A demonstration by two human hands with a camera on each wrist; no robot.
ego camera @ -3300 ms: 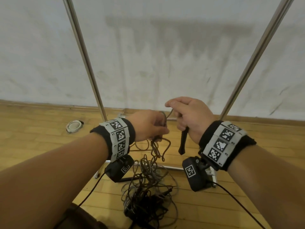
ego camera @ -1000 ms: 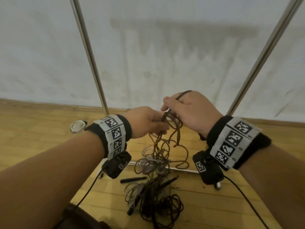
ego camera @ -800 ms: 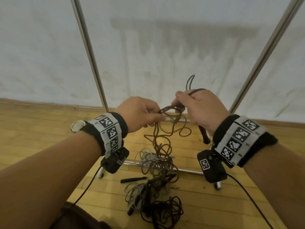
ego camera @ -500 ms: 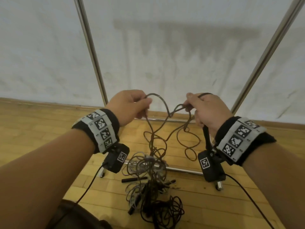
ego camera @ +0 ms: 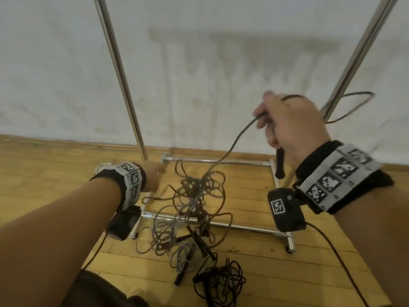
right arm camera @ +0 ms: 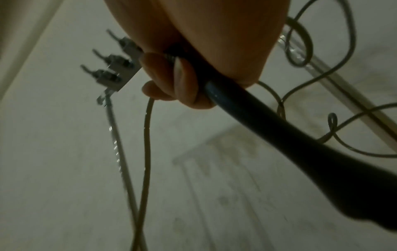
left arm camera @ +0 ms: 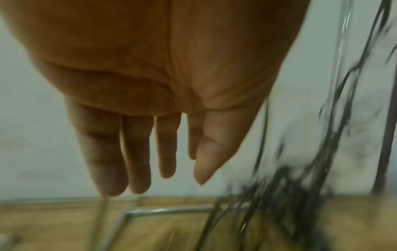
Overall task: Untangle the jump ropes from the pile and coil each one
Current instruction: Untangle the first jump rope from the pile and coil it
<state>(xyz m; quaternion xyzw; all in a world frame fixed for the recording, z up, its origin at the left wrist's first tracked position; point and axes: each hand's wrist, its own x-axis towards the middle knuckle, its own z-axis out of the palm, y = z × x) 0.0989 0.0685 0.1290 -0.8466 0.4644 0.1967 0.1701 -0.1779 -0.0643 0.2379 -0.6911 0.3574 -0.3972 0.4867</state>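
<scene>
Head view: thin cord (ego camera: 234, 142), smooth black handle (ego camera: 280, 163).

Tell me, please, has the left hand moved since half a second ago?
Yes. The left hand has let go of the rope and dropped from chest height, level with the right hand, down beside the foot of the left metal pole, fingers open.

Our right hand (ego camera: 290, 122) grips rope (ego camera: 234, 142) and handle (ego camera: 280, 165); left hand (ego camera: 152, 176) low beside tangled pile (ego camera: 194, 209) on floor (ego camera: 44, 173).
</scene>
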